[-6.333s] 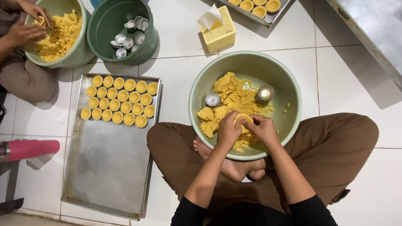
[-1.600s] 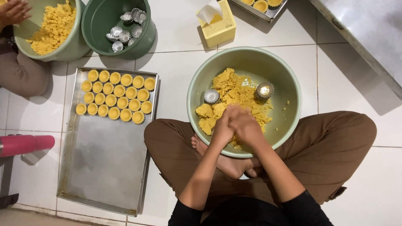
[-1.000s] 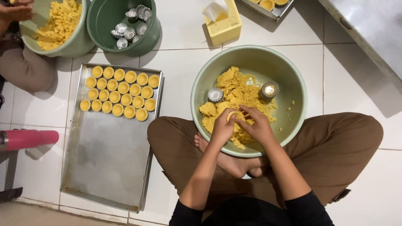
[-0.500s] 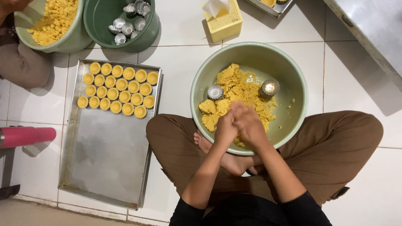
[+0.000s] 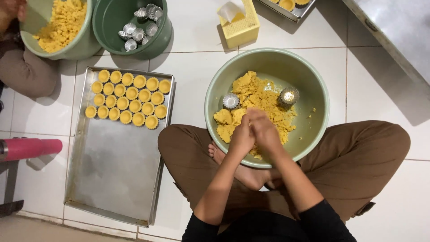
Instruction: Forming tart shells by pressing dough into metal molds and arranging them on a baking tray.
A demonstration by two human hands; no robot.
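Hands (image 5: 253,134) among two moulds (image 5: 231,101)

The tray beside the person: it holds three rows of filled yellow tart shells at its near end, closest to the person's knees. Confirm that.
Not quite. The head view shows the three rows of tart shells at the far end of the tray, toward the two green bowls; the end nearest the knees is bare metal.

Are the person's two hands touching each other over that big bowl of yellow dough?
Touching. The head view shows the left hand and right hand pressed together with no gap between them, above the yellow dough in the pale green bowl.
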